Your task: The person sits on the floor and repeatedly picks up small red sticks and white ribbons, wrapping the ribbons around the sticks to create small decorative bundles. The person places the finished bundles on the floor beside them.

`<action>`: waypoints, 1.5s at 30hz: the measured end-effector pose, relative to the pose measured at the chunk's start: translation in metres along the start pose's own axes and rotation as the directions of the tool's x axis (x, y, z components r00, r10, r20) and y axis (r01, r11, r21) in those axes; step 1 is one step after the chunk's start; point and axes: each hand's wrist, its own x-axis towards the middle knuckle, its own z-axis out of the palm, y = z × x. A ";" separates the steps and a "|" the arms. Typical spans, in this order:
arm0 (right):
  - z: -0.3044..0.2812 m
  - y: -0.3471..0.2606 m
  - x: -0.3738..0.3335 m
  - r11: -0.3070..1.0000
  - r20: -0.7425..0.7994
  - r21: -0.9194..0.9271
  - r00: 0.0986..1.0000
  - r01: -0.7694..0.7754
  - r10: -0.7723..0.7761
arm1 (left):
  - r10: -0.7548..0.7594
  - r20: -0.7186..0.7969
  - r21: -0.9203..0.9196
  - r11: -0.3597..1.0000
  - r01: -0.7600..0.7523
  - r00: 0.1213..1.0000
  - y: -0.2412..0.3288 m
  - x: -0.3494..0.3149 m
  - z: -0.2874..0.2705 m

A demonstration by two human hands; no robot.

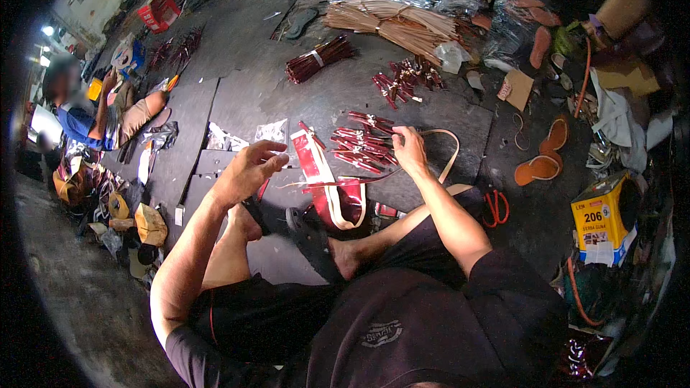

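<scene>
My left hand [253, 167] is raised above the floor board, fingers apart and bent, with nothing visible in it. My right hand [410, 149] has its fingers pinched together beside a pile of short dark-red strips [359, 145]. A thin tan strap [457, 149] loops out from those fingers, and its darker length seems to run back under my wrist to the left. The fingertips partly hide the grip. Between my hands, before my feet, lies a glossy red piece with a cream edge [309, 154], with a similar curved red piece [348, 205] nearer me.
Red-handled scissors [496, 208] lie right of my knee, near orange-brown sandals [539, 165]. A yellow box [604, 219] stands at the right. Bundles of dark-red strips [320, 59] and tan strips [392, 21] lie farther off. Another person [86, 118] sits at the left.
</scene>
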 end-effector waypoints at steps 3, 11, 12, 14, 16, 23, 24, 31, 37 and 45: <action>0.010 -0.016 0.004 1.000 0.005 0.006 1.000 0.022 -0.022 | -0.047 -0.014 0.141 0.989 0.048 0.999 -0.009 -0.004 -0.012; 0.122 -0.080 0.019 0.973 0.331 0.112 0.915 0.204 -0.230 | -0.168 0.016 0.352 0.924 0.152 0.986 -0.028 -0.002 -0.026; 0.142 -0.082 0.020 0.973 0.352 0.065 0.907 0.221 -0.230 | -0.172 0.015 0.367 0.917 0.155 0.985 -0.026 -0.002 -0.025; 0.172 -0.088 0.018 0.942 0.423 -0.034 0.859 0.333 -0.288 | -0.143 0.023 0.347 0.929 0.127 0.989 -0.035 -0.003 -0.023; 0.202 -0.080 0.018 0.946 0.338 -0.193 0.923 0.260 -0.185 | -0.119 0.035 0.380 0.920 0.097 0.992 -0.035 -0.002 -0.019; 0.164 -0.115 0.036 0.980 0.447 0.115 0.890 -0.159 0.092 | -0.117 0.010 0.334 0.936 0.107 0.993 -0.047 -0.009 -0.019; 0.161 -0.102 0.039 0.943 0.463 0.282 0.886 -0.178 0.029 | -0.095 0.001 0.323 0.942 0.089 0.996 -0.046 -0.005 -0.018; -0.012 -0.217 0.005 0.760 0.599 0.574 0.789 -0.305 -0.136 | -0.008 -0.156 -0.306 0.951 -0.040 0.988 -0.018 -0.002 -0.002; -0.056 -0.226 -0.017 0.803 0.526 0.564 0.834 -0.193 -0.169 | 0.031 -0.111 -0.466 0.881 -0.080 0.993 0.028 -0.002 0.007; -0.067 -0.259 -0.025 0.822 -0.045 0.432 0.919 0.372 -0.392 | 0.012 -0.153 -0.641 0.760 -0.109 0.988 0.038 -0.004 0.029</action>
